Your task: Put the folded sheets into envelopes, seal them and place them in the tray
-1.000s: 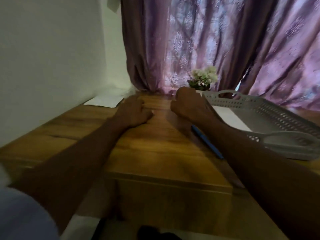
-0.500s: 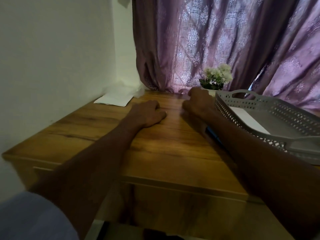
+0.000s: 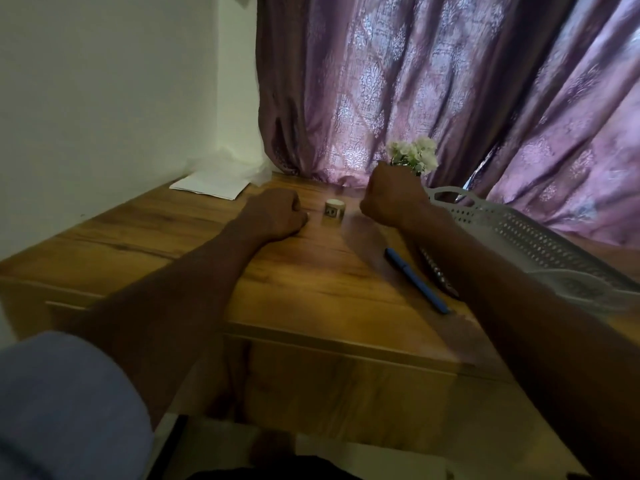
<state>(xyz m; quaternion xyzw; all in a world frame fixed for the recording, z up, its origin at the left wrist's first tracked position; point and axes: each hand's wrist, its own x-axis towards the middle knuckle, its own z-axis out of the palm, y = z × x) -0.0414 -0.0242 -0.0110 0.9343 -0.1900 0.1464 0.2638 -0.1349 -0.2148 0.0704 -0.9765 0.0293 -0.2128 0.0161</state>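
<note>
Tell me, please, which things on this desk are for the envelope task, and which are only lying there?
For the task:
- white paper sheets, far left corner
- perforated tray, right side
- small roll, possibly tape for sealing, between the hands

Only lying there:
- blue pen
- white flowers
- curtain

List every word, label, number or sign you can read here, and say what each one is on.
No text can be read.
Small white jar between the hands: a dark mark on its front, too blurred to read.
Paper sheets by the wall: no writing visible.
Blue pen and tray: no print visible.
</note>
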